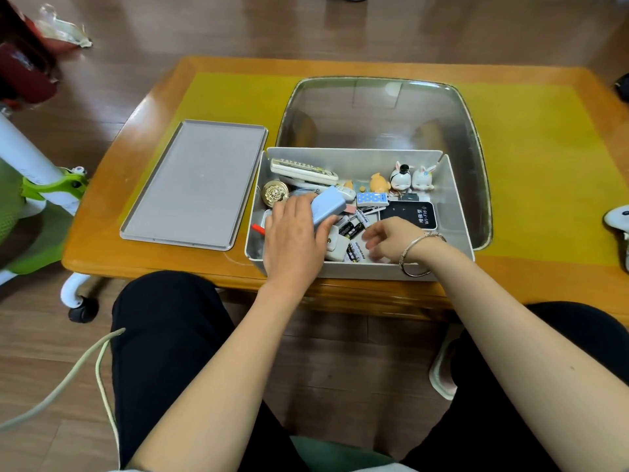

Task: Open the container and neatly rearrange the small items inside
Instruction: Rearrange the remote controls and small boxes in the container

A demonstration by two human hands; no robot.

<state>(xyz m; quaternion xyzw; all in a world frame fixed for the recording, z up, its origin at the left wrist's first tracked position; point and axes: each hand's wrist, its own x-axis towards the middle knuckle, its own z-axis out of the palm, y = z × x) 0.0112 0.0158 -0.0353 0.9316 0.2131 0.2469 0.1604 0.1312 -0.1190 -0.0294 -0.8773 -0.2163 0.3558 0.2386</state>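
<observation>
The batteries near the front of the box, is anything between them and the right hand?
Nothing visible. The right hand hovers open just above the batteries; the lid already lies aside on the table.

An open grey container [456, 199] is seen on the wooden surface [143, 185], its lid [194, 185] laid flat just to the left. A light-blue device [326, 206] is gripped by the left hand [294, 240]; batteries [354, 228] are reached by the right hand [391, 241], fingers curled.

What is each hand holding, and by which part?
Left hand grips the light blue device by its near end. Right hand holds nothing visible.
</observation>
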